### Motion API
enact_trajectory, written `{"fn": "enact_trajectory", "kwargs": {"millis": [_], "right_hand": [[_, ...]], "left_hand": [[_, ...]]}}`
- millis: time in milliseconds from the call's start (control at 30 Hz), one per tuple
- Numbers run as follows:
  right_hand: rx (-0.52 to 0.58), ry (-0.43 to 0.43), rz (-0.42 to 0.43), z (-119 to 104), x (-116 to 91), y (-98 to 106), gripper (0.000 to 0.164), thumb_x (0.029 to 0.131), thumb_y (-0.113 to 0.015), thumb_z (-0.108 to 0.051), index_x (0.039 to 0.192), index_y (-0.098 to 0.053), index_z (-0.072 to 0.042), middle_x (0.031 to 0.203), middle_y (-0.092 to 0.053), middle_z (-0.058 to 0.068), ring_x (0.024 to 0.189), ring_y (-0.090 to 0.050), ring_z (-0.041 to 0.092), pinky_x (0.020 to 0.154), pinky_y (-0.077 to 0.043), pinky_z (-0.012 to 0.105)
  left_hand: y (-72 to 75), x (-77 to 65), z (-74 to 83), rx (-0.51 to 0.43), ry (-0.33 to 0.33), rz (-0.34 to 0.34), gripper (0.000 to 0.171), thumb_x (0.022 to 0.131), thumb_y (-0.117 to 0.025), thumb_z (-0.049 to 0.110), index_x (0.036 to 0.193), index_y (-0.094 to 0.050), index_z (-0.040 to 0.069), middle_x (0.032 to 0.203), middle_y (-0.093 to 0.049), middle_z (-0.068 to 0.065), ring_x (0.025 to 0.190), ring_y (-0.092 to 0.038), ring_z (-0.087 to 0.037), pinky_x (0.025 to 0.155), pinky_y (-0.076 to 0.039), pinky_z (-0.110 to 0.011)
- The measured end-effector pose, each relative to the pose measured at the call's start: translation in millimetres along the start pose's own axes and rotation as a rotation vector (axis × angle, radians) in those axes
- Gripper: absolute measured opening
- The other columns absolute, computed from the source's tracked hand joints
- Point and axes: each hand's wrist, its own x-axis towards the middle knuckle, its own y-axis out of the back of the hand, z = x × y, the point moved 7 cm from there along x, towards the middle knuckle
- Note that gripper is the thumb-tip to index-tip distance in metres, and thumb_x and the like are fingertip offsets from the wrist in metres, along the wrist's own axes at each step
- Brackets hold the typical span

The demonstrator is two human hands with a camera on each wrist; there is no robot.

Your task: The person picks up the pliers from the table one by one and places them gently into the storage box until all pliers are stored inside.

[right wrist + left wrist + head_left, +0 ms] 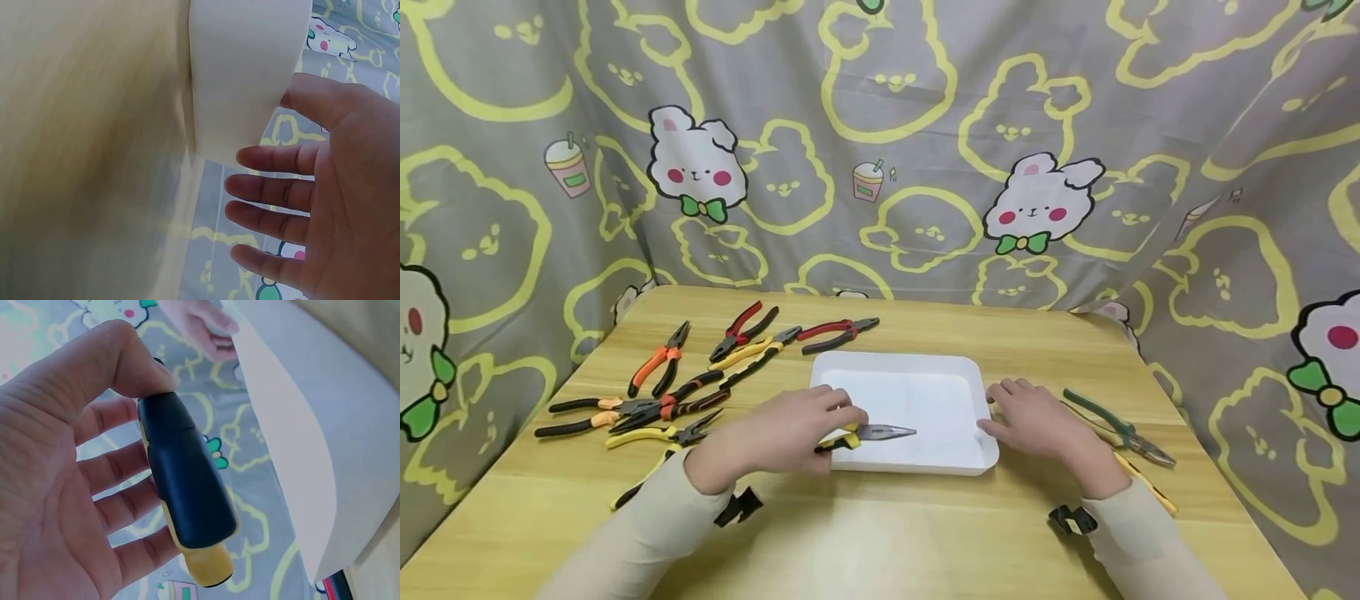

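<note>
Item: long-nose pliers [883, 432], yellow-and-black handles, pinched between the thumb and fingers of your left hand [790, 429]; nose pointing right, over the white tray [943, 408]. Whether the nose touches the tray floor, you cannot tell.

Item: your right hand [1033, 421], fingers extended and grasping nothing, thumb at the tray's right rim.

Hazard, drop: should your left thumb slacken, the pliers could roll off your fingers and fall.

Hazard, shift: a push from your right thumb could slide the tray.

Hazard, snag: your left sleeve [651, 517] lies close to the pliers cluster [668, 406] and could drag a handle; your right sleeve [1138, 533], likewise, near the green-handled pliers [1127, 435].
</note>
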Motion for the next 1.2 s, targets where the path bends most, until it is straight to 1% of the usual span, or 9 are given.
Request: {"fn": "enact_trajectory", "kwargs": {"millis": [200,400,533,633,767,833,1000,1067,1200], "right_hand": [[0.004,0.018,0.014,-1.8,-1.6,1.6,0.038,0.094,-0.063,-0.04,0.113,-0.06,-0.007,0.107,-0.061,0.009,0.099,-0.058,0.033,0.08,-0.046,0.054],[-0.008,0.033,0.019,-1.4,-0.5,2.0,0.04,0.094,-0.061,-0.042,0.114,-0.059,-0.007,0.108,-0.061,0.009,0.1,-0.058,0.032,0.08,-0.046,0.053],[-0.007,0.037,0.016,-1.2,0.0,1.2,0.04,0.094,-0.062,-0.04,0.114,-0.06,-0.006,0.107,-0.061,0.009,0.1,-0.058,0.032,0.08,-0.046,0.053],[-0.01,0.037,0.011,-1.2,-0.2,1.0,0.038,0.094,-0.063,-0.039,0.113,-0.059,-0.006,0.106,-0.061,0.009,0.099,-0.058,0.032,0.079,-0.046,0.053],[-0.014,0.042,0.005,-2.2,0.0,1.5,0.036,0.094,-0.062,-0.038,0.113,-0.059,-0.007,0.105,-0.061,0.009,0.097,-0.058,0.031,0.078,-0.047,0.052],[-0.012,0.041,0.002,-2.6,0.0,1.6,0.036,0.094,-0.062,-0.038,0.113,-0.059,-0.007,0.105,-0.061,0.009,0.097,-0.058,0.031,0.077,-0.047,0.052],[-0.006,0.038,0.006,-2.5,-0.2,1.6,0.036,0.094,-0.063,-0.037,0.113,-0.059,-0.007,0.105,-0.061,0.008,0.096,-0.059,0.031,0.077,-0.047,0.052],[-0.007,0.038,0.012,-1.7,-0.6,1.3,0.036,0.094,-0.063,-0.037,0.112,-0.059,-0.007,0.104,-0.061,0.008,0.096,-0.059,0.031,0.077,-0.047,0.052],[-0.011,0.037,0.026,-0.4,-1.5,0.4,0.036,0.093,-0.064,-0.037,0.112,-0.06,-0.006,0.104,-0.061,0.008,0.097,-0.059,0.031,0.077,-0.047,0.051]], "left_hand": [[2.1,13.6,-16.9,-0.004,0.041,-0.045,0.052,0.073,-0.072,0.012,0.124,-0.06,0.018,0.108,-0.058,0.003,0.089,-0.053,-0.014,0.067,-0.046,-0.028],[-0.8,27.4,-31.6,-0.008,0.076,-0.089,0.05,0.074,-0.073,0.013,0.122,-0.06,0.02,0.106,-0.057,0.003,0.086,-0.051,-0.015,0.067,-0.046,-0.03],[-6.0,37.9,-42.1,-0.006,0.093,-0.119,0.047,0.076,-0.074,0.014,0.12,-0.06,0.023,0.107,-0.056,0.002,0.087,-0.051,-0.015,0.072,-0.046,-0.032],[-11.7,45.3,-50.4,-0.019,0.123,-0.149,0.045,0.077,-0.075,0.015,0.118,-0.059,0.027,0.108,-0.056,0.003,0.088,-0.052,-0.014,0.072,-0.047,-0.032],[-18.6,52.8,-60.7,-0.041,0.173,-0.183,0.046,0.079,-0.076,0.014,0.119,-0.059,0.027,0.109,-0.056,0.003,0.086,-0.052,-0.013,0.071,-0.047,-0.032],[-21.5,55.9,-64.9,-0.043,0.192,-0.199,0.046,0.079,-0.076,0.014,0.12,-0.059,0.027,0.108,-0.056,0.004,0.086,-0.052,-0.013,0.073,-0.047,-0.032],[-27.5,64.4,-73.1,-0.021,0.215,-0.234,0.047,0.08,-0.079,0.016,0.121,-0.059,0.028,0.106,-0.055,0.004,0.088,-0.052,-0.013,0.077,-0.048,-0.033],[-30.5,68.4,-75.9,-0.011,0.227,-0.26,0.05,0.08,-0.08,0.018,0.124,-0.058,0.028,0.107,-0.055,0.004,0.089,-0.053,-0.013,0.078,-0.048,-0.034],[-37.9,76.6,-80.8,0.001,0.25,-0.335,0.055,0.08,-0.081,0.02,0.129,-0.056,0.026,0.111,-0.056,0.002,0.093,-0.055,-0.014,0.082,-0.048,-0.035]]}}
